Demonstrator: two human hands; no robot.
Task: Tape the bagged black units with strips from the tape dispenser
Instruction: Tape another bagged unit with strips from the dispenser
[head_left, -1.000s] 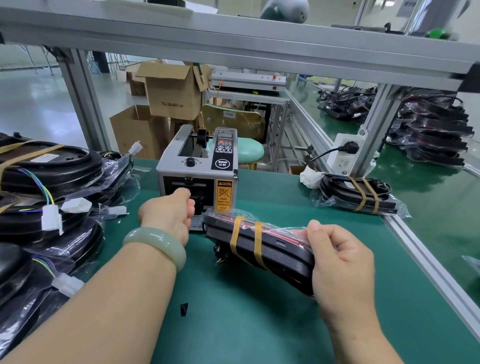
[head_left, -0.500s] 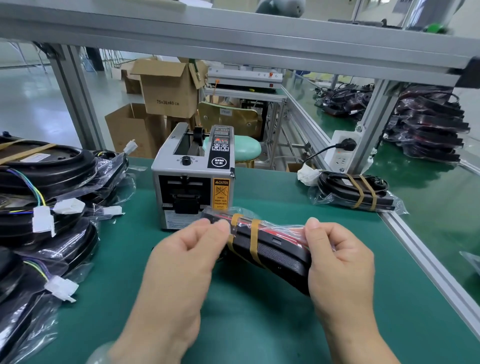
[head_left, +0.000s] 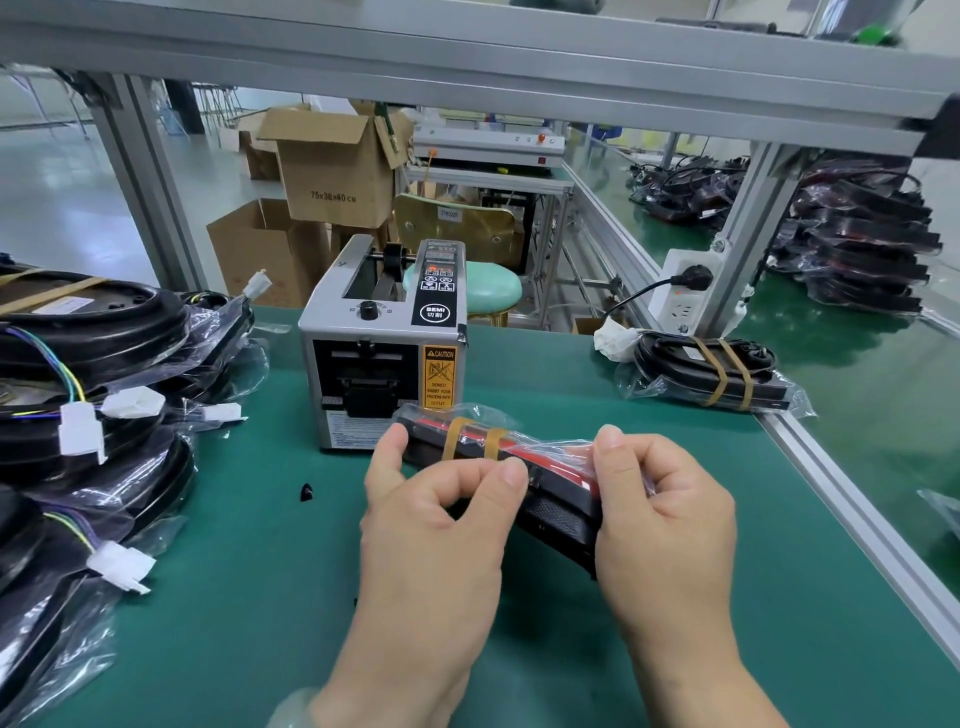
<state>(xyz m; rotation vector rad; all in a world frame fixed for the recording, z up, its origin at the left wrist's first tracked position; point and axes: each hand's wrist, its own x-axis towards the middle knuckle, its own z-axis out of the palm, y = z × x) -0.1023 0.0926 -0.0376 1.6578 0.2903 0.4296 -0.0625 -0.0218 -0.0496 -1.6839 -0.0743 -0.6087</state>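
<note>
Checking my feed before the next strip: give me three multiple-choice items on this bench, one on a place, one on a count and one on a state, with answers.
1. Where is the tape dispenser?
A. On the green mat, just beyond the held bagged unit
B. On the left stack
C. On the top shelf

2. How many tan tape strips wrap the held bagged unit?
A. One
B. Two
C. Four

3. What is the right hand doing?
A. Lying flat on the mat
B. Turning the dispenser's knob
C. Gripping the unit's right end

Answers:
1 A: it stands on the mat directly behind the unit.
2 B: two strips cross it side by side.
3 C: its fingers curl round the bagged end.
</note>
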